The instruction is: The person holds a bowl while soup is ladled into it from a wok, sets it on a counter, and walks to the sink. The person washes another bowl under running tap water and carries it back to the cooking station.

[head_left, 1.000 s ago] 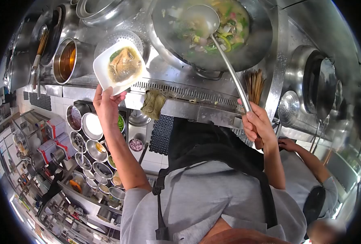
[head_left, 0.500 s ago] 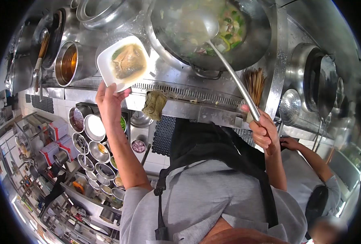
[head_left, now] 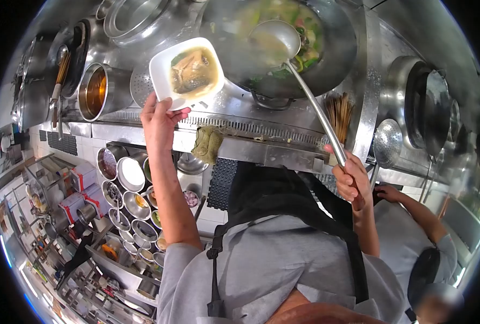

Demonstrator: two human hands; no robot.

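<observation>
My left hand (head_left: 161,116) grips the near rim of a white square bowl (head_left: 160,70), thumb on top. Broth and a brownish piece of food (head_left: 192,71), perhaps fish or meat, fill the bowl. My right hand (head_left: 352,178) is wrapped around the handle of a long metal ladle (head_left: 316,102). The ladle's round cup hangs over a large wok (head_left: 337,70), and its contents are blurred by steam. Inside the wok lie green vegetables (head_left: 307,62) in liquid. The bowl is held to the left of the wok, level with its near side.
A folded cloth (head_left: 207,144) lies on the stove's front edge. At the left stand a pot of orange-brown liquid (head_left: 95,92) and a perforated strainer (head_left: 141,86). A bamboo brush (head_left: 339,116) and a skimmer (head_left: 387,143) are on the right. Ingredient bowls (head_left: 131,174) stand lower left; another person (head_left: 413,243) is at right.
My left hand has brought the bowl right and slightly up, closer to the wok. The ladle's cup has shifted right and down a little, its bowl now showing more plainly.
</observation>
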